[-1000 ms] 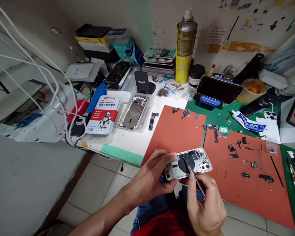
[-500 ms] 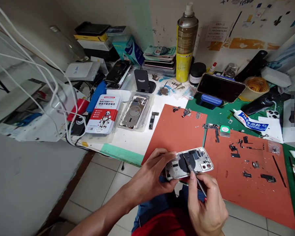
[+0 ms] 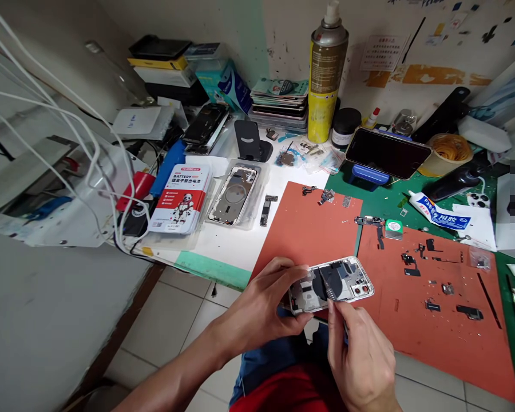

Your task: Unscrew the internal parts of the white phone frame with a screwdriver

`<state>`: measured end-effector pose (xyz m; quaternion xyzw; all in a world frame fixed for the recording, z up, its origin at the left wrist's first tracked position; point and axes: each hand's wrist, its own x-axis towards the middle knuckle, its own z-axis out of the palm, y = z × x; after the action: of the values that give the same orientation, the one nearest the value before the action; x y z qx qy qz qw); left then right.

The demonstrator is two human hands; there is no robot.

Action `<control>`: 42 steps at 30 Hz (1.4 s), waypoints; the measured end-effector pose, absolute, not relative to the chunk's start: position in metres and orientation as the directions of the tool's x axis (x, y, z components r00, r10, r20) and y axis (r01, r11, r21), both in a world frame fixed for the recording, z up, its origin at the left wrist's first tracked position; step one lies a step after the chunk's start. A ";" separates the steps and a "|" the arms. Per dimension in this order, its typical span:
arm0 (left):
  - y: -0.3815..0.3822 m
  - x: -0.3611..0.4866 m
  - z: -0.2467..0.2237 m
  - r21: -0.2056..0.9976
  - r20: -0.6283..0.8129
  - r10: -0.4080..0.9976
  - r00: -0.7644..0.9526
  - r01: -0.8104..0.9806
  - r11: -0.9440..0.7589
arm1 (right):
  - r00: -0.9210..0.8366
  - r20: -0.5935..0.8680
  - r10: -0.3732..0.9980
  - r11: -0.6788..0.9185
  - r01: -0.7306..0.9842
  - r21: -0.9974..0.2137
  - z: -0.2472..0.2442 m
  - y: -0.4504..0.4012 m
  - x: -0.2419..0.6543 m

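My left hand point(image 3: 266, 303) grips one end of an opened phone housing point(image 3: 302, 294), thumb below and fingers over its upper edge. The housing is tilted above the front edge of the orange mat, its inside facing up. A dark round pad and a camera cutout show in it. My right hand point(image 3: 363, 355) pinches a slim metal tool with a ribbed grip point(image 3: 329, 290). The tool's pointed tip rests at the dark pad point(image 3: 335, 283); whether it touches is hard to tell. My fingers hide most of the handle.
Small phone parts point(image 3: 448, 289) lie across the orange mat point(image 3: 309, 223). Behind are a second phone housing point(image 3: 234, 194) in a plastic tray, a battery box point(image 3: 182, 200), a spray can point(image 3: 326, 80), a propped phone point(image 3: 386, 153) and a glue tube point(image 3: 440, 213).
My right hand has turned and closed further over the tool, so less of its handle shows. The tip stays near the dark pad. My left hand and the housing have barely moved.
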<state>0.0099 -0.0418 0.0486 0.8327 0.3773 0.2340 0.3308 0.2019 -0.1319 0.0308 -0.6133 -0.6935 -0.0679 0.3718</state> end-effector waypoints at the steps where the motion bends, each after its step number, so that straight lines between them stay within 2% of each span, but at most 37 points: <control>1: -0.042 0.010 0.049 0.728 0.133 0.785 0.605 0.478 -0.492 | 0.019 0.587 0.809 0.252 0.891 -0.377 0.031 -0.132 0.202; 5: -0.042 0.011 0.048 0.742 0.120 0.795 0.595 0.479 -0.470 | 0.004 0.559 0.829 0.263 0.879 -0.396 0.036 -0.130 0.205; 10: -0.042 0.011 0.047 0.756 0.110 0.803 0.586 0.475 -0.450 | -0.037 0.600 0.799 0.270 0.914 -0.303 0.040 -0.125 0.210; 15: -0.042 0.010 0.049 0.757 0.106 0.799 0.592 0.473 -0.451 | -0.038 0.589 0.807 0.275 0.908 -0.317 0.040 -0.122 0.210; 22: -0.038 0.008 0.045 0.730 0.169 0.733 0.659 0.416 -0.543 | -0.032 0.569 0.822 0.252 0.916 -0.312 0.042 -0.126 0.209; 31: -0.032 0.012 0.045 0.703 0.150 0.665 0.731 0.395 -0.592 | -0.039 0.539 0.842 0.261 0.903 -0.342 0.037 -0.133 0.207; 42: -0.034 0.013 0.046 0.707 0.100 0.672 0.734 0.423 -0.567 | 0.011 0.529 0.848 0.225 0.897 -0.379 0.035 -0.135 0.203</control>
<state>0.0132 -0.0337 0.0461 0.8662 0.3161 0.1823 0.3414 0.2032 -0.1349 0.0351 -0.6213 -0.7024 -0.0356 0.3454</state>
